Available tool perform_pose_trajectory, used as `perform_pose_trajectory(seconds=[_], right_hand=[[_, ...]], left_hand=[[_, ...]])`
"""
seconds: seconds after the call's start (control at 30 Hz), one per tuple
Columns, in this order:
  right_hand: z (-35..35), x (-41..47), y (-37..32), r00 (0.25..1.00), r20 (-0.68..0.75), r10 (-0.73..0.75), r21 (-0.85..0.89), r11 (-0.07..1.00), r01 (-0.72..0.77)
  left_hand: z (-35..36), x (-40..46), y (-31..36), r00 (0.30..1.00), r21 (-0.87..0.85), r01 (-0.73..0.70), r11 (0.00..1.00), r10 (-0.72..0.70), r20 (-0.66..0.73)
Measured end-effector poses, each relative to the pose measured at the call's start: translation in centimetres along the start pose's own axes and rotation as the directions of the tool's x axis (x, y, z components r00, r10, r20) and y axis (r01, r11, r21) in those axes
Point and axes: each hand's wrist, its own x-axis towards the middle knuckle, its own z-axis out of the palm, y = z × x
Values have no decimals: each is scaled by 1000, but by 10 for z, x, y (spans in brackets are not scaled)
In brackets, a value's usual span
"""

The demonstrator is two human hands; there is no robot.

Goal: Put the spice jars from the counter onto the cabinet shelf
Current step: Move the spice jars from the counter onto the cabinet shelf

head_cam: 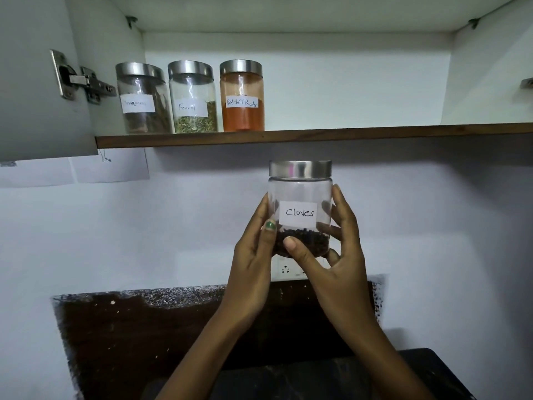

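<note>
Both hands hold up a clear jar labelled Cloves (300, 197) with a steel lid and dark cloves at its bottom. My left hand (253, 255) grips its left side and my right hand (337, 252) wraps its right side, thumb across the front. The jar hangs upright in the air below the cabinet shelf (346, 134). On the shelf's left end stand three steel-lidded jars in a row: a cinnamon jar (142, 99), a fennel jar (192, 96) and a red chilli powder jar (242, 96).
The cabinet door (34, 82) is swung open at the left, its hinge showing. The shelf is bare to the right of the chilli jar. A wall socket (285, 269) sits behind the hands. A dark counter (129, 342) lies below.
</note>
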Motion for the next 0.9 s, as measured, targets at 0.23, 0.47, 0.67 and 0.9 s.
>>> perform_pose_trajectory(seconds=[0.23, 0.47, 0.67, 0.9], right_hand=[[-3, 0, 0, 1000, -9, -25, -34, 999, 25], [-8, 19, 0, 991, -73, -113, -49, 993, 109], [-5, 73, -9, 961, -137, -242, -71, 970, 235], [5, 154, -15, 930, -127, -346, -218, 924, 315]], left_hand=[[3, -2, -1, 1000, 30, -5, 1000, 5, -1], [16, 14, 8, 998, 96, -53, 994, 54, -14], [29, 59, 30, 985, 144, -173, 974, 172, 20], [39, 128, 55, 940, 382, -301, 874, 340, -35]])
